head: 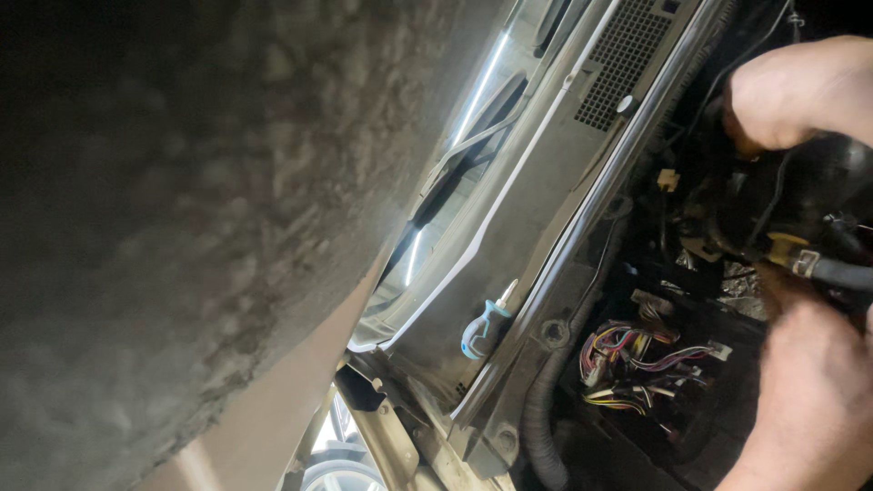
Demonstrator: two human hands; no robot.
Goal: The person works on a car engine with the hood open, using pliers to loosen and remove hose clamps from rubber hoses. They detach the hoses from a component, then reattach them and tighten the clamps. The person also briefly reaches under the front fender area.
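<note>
Both hands are working at the right edge, deep in the engine bay — the right hand [800, 91] is curling closed over a black hose [841, 273], the left hand [814, 391] gripping beside its clamp [805, 262]. The hose is running roughly level, rightward — out of view.

Blue-handled screwdriver [480, 329] lies on grey cowl panel [546, 182]; wiper arm [473, 136] on windscreen; multicoloured wire bundle [627, 359] beside ribbed conduit [544, 400].
</note>
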